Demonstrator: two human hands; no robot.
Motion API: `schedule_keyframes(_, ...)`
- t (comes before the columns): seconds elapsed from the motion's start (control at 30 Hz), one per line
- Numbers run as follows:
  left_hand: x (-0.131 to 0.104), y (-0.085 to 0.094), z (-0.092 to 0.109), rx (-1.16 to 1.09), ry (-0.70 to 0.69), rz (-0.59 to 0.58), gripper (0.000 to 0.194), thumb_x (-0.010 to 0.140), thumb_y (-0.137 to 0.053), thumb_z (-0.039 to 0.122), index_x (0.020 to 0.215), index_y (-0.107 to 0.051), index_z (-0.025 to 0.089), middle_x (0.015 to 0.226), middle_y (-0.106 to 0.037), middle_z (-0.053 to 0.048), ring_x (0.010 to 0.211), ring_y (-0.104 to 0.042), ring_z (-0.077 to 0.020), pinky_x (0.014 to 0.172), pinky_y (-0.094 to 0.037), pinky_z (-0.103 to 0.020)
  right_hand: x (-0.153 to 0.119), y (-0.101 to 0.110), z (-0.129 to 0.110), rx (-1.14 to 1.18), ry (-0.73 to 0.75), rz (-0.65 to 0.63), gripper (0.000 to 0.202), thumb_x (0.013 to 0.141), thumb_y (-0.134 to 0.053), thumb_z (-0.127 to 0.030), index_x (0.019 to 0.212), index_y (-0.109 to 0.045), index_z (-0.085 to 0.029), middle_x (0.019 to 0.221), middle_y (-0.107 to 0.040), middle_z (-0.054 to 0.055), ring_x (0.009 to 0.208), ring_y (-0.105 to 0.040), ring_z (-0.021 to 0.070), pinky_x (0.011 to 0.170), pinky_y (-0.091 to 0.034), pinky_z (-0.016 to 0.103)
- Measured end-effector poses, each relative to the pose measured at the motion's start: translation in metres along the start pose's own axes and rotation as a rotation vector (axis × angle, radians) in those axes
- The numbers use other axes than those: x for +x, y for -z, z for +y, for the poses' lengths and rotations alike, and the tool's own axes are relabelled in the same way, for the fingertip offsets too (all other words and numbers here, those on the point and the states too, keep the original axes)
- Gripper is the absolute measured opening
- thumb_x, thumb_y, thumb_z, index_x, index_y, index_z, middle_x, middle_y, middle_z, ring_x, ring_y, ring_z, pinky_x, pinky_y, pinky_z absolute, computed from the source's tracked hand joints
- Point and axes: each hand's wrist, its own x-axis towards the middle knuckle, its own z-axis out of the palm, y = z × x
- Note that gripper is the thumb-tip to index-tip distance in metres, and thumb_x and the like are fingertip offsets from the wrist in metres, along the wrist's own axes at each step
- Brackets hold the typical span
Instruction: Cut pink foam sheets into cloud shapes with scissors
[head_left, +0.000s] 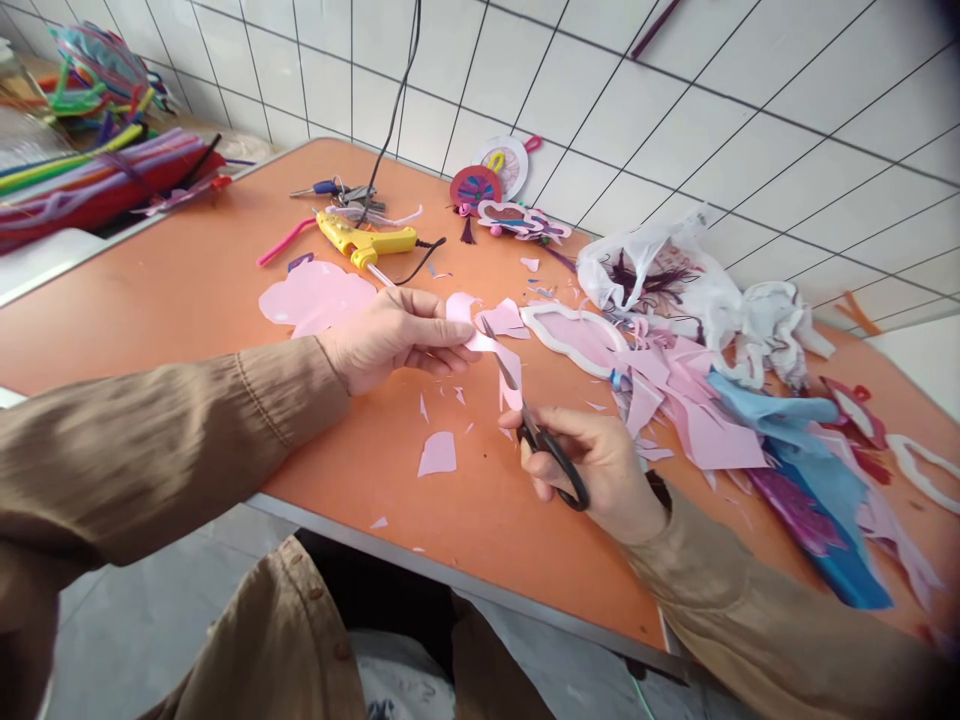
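Observation:
My left hand pinches a strip of pink paper between thumb and fingers above the table. In my right hand are black-handled scissors, with the fingers in the loops. Their blades stand apart around the strip. Below my hands a pink offcut and small slivers lie on the orange table. More pink pieces lie just behind the blades. A pink cloud-shaped sheet rests partly behind my left hand.
A yellow glue gun lies behind my left hand, its black cord running up the tiled wall. On the right are a white-rimmed pink shape, a pile of pink and blue sheets and a plastic bag. Colourful pipe cleaners fill the far left.

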Motion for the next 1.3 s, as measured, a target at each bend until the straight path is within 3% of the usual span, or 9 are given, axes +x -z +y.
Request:
schedule_keyframes(0.2,0.001,-0.001,-0.003,-0.040,-0.062,0.057,0.022,0.069,-0.092,0.021,0.065,-0.073,0.011,0.069,-0.076,-0.006,0.063,-0.070,-0.0121,0.063,-0.056,-0.022,0.002,0.005,0.011,0.006,0.192,0.105,0.038,0.073,-0.085,-0.047,0.094,-0.075,-0.018,0.059,-0.059,-0.003,0.039,-0.054,0.0115,0.040,-0.043,0.026)
schedule_keyframes(0.33,0.000,-0.003,-0.004,-0.074,-0.098,0.116,0.018,0.071,-0.091,0.020,0.069,-0.075,0.011,0.070,-0.076,-0.006,0.064,-0.071,-0.0118,0.062,-0.055,-0.021,0.008,0.009,0.019,0.049,0.369,0.245,0.033,0.083,-0.080,-0.047,0.102,-0.074,-0.021,0.058,-0.062,-0.003,0.042,-0.056,0.0128,0.044,-0.044,0.028)
schedule_keyframes(0.5,0.000,-0.005,-0.008,-0.092,-0.111,0.135,0.023,0.068,-0.094,0.026,0.070,-0.076,0.012,0.070,-0.076,-0.006,0.065,-0.071,-0.0121,0.065,-0.055,-0.021,0.014,0.006,0.019,-0.015,0.410,0.372,0.032,0.083,-0.077,-0.044,0.106,-0.075,-0.022,0.060,-0.061,-0.004,0.045,-0.057,0.0138,0.044,-0.045,0.030)
schedule_keyframes(0.77,0.003,-0.007,-0.017,-0.155,-0.142,0.099,0.024,0.062,-0.095,0.024,0.073,-0.077,0.013,0.069,-0.075,-0.004,0.062,-0.070,-0.0107,0.060,-0.053,-0.020,0.015,-0.023,0.005,0.031,0.431,0.272,0.055,0.079,-0.083,-0.055,0.120,-0.070,-0.020,0.069,-0.061,-0.006,0.045,-0.057,0.0109,0.047,-0.052,0.031)
schedule_keyframes(0.87,0.002,-0.008,-0.015,-0.177,-0.145,0.114,0.021,0.063,-0.093,0.021,0.071,-0.076,0.014,0.067,-0.074,-0.002,0.060,-0.069,-0.0108,0.057,-0.052,-0.019,0.014,-0.031,0.005,0.035,0.417,0.256,0.052,0.080,-0.082,-0.053,0.117,-0.069,-0.020,0.070,-0.061,-0.006,0.044,-0.057,0.0099,0.046,-0.052,0.031)
schedule_keyframes(1.03,0.002,-0.007,-0.012,-0.193,-0.179,0.180,0.022,0.062,-0.093,0.020,0.073,-0.075,0.013,0.078,-0.078,-0.004,0.061,-0.069,-0.0097,0.057,-0.053,-0.019,0.012,-0.036,0.005,0.134,0.436,0.338,0.035,0.084,-0.077,-0.044,0.109,-0.065,-0.022,0.064,-0.062,-0.008,0.043,-0.057,0.0100,0.046,-0.050,0.027)
schedule_keyframes(1.13,0.003,-0.005,-0.013,-0.204,-0.202,0.151,0.023,0.061,-0.094,0.021,0.074,-0.077,0.013,0.077,-0.077,-0.004,0.061,-0.070,-0.0099,0.056,-0.053,-0.018,0.014,-0.037,0.005,0.150,0.452,0.344,0.034,0.084,-0.078,-0.045,0.105,-0.063,-0.024,0.063,-0.062,-0.008,0.043,-0.058,0.0096,0.045,-0.049,0.025)
schedule_keyframes(1.3,0.006,-0.004,-0.017,-0.170,-0.205,0.111,0.024,0.061,-0.095,0.024,0.075,-0.078,0.012,0.077,-0.078,-0.005,0.061,-0.069,-0.0104,0.054,-0.053,-0.019,0.021,-0.038,0.005,0.104,0.499,0.213,0.061,0.078,-0.084,-0.054,0.124,-0.058,-0.024,0.065,-0.061,-0.009,0.041,-0.057,0.0098,0.042,-0.048,0.025)
